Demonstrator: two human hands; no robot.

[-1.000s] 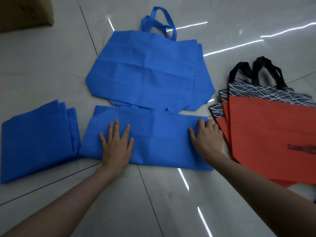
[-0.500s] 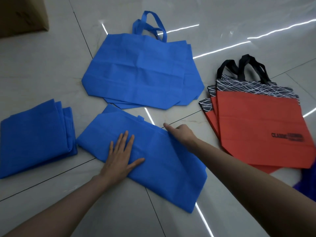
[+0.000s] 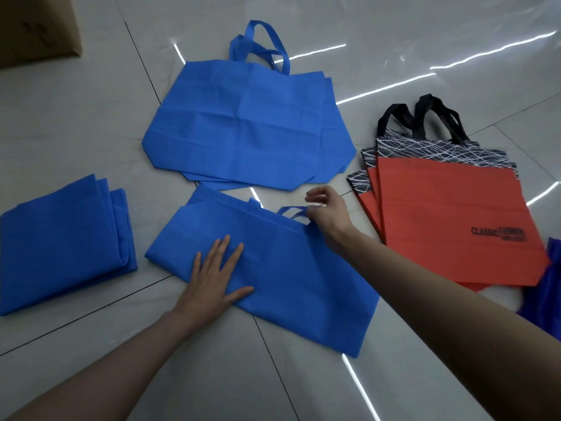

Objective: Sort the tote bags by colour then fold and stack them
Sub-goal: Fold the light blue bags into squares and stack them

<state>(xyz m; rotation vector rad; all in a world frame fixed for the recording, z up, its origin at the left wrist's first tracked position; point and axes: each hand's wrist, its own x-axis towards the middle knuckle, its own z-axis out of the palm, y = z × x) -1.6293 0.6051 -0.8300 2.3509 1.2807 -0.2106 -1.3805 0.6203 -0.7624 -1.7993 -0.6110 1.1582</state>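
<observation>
On a shiny pale floor (image 3: pixel 91 117): a big pile of flat blue bags (image 3: pixel 249 132) at the far side; to the right, a pile of red bags (image 3: pixel 449 214) with black handles; in the middle, close by, 1 half-folded blue bag (image 3: pixel 288 275); to the left, a stack of folded blue bags (image 3: pixel 57 244); in the far left corner, a brown box (image 3: pixel 36 25); presses the left hand (image 3: pixel 215 278) flat on the half-folded blue bag, fingers spread; pinches that bag's handle (image 3: pixel 293 211) with the right hand (image 3: pixel 328 214).

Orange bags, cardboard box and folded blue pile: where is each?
orange bags (image 3: pixel 449 220): head view, front of top bag.
cardboard box (image 3: pixel 36 25): head view, brown side.
folded blue pile (image 3: pixel 60 244): head view, top layer.
</observation>
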